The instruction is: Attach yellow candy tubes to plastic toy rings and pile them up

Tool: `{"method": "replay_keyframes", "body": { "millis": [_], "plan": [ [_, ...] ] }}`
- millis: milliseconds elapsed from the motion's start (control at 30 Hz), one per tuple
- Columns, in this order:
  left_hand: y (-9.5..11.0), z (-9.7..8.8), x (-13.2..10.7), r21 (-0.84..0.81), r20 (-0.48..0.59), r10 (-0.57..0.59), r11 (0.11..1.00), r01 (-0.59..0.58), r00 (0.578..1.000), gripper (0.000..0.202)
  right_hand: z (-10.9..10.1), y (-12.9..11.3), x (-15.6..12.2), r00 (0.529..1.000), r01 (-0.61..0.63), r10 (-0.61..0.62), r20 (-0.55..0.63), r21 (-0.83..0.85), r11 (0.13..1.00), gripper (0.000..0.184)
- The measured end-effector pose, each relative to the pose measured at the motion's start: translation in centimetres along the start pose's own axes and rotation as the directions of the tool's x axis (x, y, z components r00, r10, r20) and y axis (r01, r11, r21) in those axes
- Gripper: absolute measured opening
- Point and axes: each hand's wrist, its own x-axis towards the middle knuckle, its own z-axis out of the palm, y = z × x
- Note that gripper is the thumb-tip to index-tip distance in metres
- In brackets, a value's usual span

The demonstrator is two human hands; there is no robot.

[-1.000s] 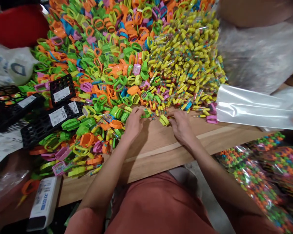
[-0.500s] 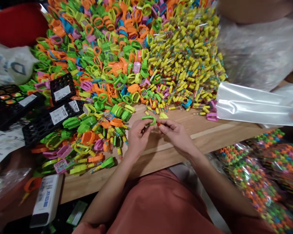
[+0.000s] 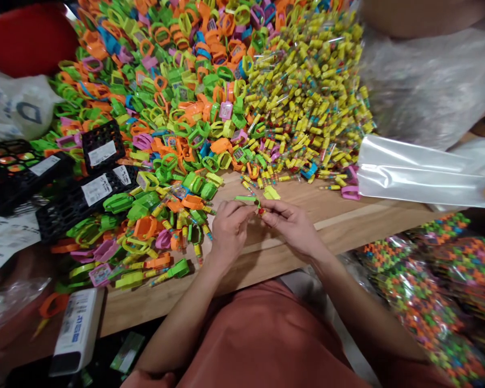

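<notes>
My left hand (image 3: 229, 233) is closed on a green toy watch (image 3: 246, 199), whose band shows above the fingertips. Close against it, my right hand (image 3: 294, 227) pinches a small candy tube (image 3: 261, 211); only a bit of red and yellow shows between the fingers. The fingertips of both hands nearly meet, and the watch band touches or almost touches the tube. Just beyond the right fingers a yellow toy watch (image 3: 271, 193) lies on the wooden table (image 3: 275, 250).
A big heap of coloured toy watches (image 3: 178, 86) covers the back left. Beside it is a pile of yellow-capped tubes (image 3: 311, 91). Black plastic trays (image 3: 87, 196) stand left, clear plastic bags (image 3: 412, 172) lie right. Filled bags (image 3: 420, 296) sit below the table's right edge.
My left hand has turned, and the green watch band now appears flatter and reaches toward the right fingertips. More of the red and yellow tube end shows at my right hand.
</notes>
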Motion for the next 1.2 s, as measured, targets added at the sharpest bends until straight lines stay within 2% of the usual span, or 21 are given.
{"method": "replay_keyframes", "body": {
  "millis": [167,333,433,500,567,633,667,733,767,833,867,933,967,1000,1100,1200],
  "plan": [
    [0.1,-0.4,0.1,0.062,0.041,0.043,0.997,-0.046,0.998,0.019,-0.3,0.1,0.0,0.998,-0.062,0.063,0.009,-0.042,0.997,0.044],
    [0.6,-0.3,0.0,0.115,0.076,0.102,0.987,-0.111,0.992,0.023,-0.4,0.2,0.3,0.999,-0.033,0.033,-0.001,-0.094,0.995,0.031],
    [0.7,0.0,-0.4,0.139,0.094,0.057,0.988,-0.070,0.994,0.025,0.3,0.4,0.5,0.999,-0.026,0.022,-0.025,-0.168,0.985,0.026],
    [0.3,-0.8,-0.5,0.148,0.123,0.007,0.989,-0.025,0.992,0.026,1.0,0.7,0.8,1.000,-0.031,0.031,-0.002,-0.189,0.982,0.028],
    [-0.3,-3.0,-0.4,0.161,0.149,-0.041,0.987,0.016,0.988,0.027,1.5,1.2,1.6,0.997,-0.012,0.027,0.069,-0.207,0.978,0.030],
    [-0.9,-6.7,0.2,0.214,0.122,-0.114,0.973,0.086,0.986,0.022,1.7,1.7,3.0,0.993,0.078,-0.046,0.113,-0.290,0.954,0.029],
    [-1.1,-8.8,0.5,0.266,0.071,-0.170,0.953,0.146,0.983,0.018,1.7,2.0,3.8,0.987,0.145,-0.109,0.117,-0.369,0.918,0.028],
    [-1.4,-12.7,1.5,0.386,-0.108,-0.280,0.872,0.300,0.954,0.013,1.5,2.5,5.8,0.968,0.249,-0.225,0.113,-0.571,0.783,0.026],
    [-1.5,-14.1,2.1,0.419,-0.203,-0.308,0.831,0.367,0.929,0.018,1.5,2.7,6.8,0.962,0.259,-0.248,0.115,-0.674,0.692,0.025],
    [-2.2,-14.9,3.2,0.425,-0.296,-0.312,0.803,0.417,0.903,0.024,1.6,3.0,8.5,0.971,0.207,-0.207,0.118,-0.848,0.488,0.025],
    [-2.8,-14.3,3.8,0.411,-0.275,-0.293,0.825,0.388,0.916,0.023,1.7,3.1,9.1,0.981,0.163,-0.165,0.106,-0.910,0.381,0.025],
    [-4.4,-11.4,4.9,0.374,-0.113,-0.234,0.890,0.259,0.966,0.019,2.1,3.2,9.7,0.993,0.092,-0.095,0.074,-0.976,0.196,0.024],
    [-5.4,-9.5,5.4,0.352,-0.005,-0.205,0.916,0.193,0.979,0.021,2.2,3.3,9.7,0.995,0.076,-0.077,0.066,-0.988,0.136,0.025],
    [-6.4,-7.6,6.0,0.341,0.102,-0.201,0.927,0.156,0.974,0.025,2.2,3.4,9.6,0.995,0.080,-0.071,0.074,-0.992,0.100,0.027],
    [-8.7,-3.1,7.3,0.439,0.254,-0.278,0.887,0.146,0.926,0.039,1.7,4.3,8.6,0.977,0.191,-0.119,0.179,-0.977,0.094,0.037],
    [-9.5,-1.4,7.8,0.531,0.254,-0.392,0.821,0.211,0.884,0.034,0.7,5.2,7.4,0.938,0.314,-0.211,0.274,-0.931,0.186,0.039]
  ]
}}
